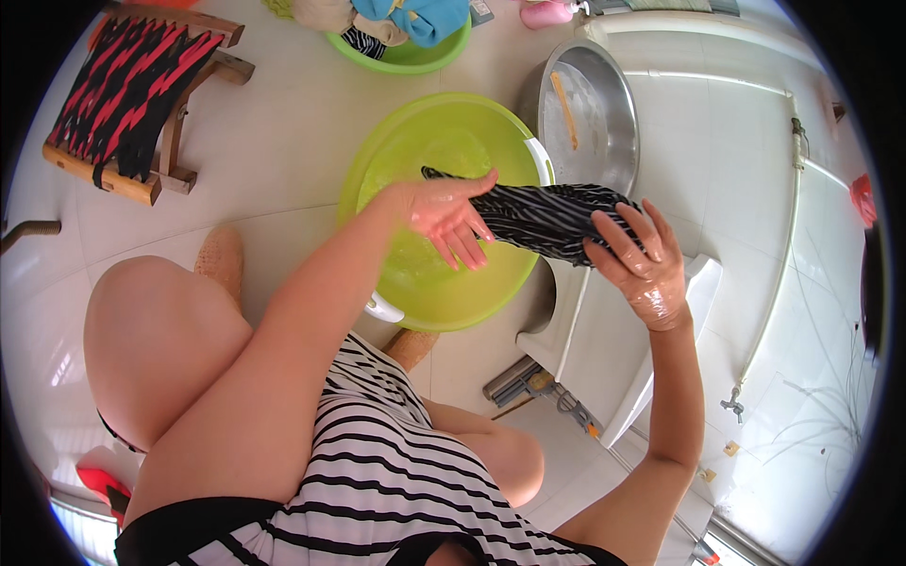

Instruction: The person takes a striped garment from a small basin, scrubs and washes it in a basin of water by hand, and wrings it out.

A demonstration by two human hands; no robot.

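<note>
A wet black cloth with thin white stripes stretches sideways over the right part of a lime-green plastic basin that holds water. My right hand grips the cloth's far right end, fingers bent over it, beyond the basin's rim. My left hand is above the basin at the cloth's left part, wet, palm showing and fingers spread, not closed on the cloth. A narrow tip of the cloth shows beyond the left wrist.
A steel basin with a wooden stick stands behind, right. A green basin of clothes is at the top, near a pink pump bottle. A folding stool stands left; a mop head lies below a white ceramic fixture.
</note>
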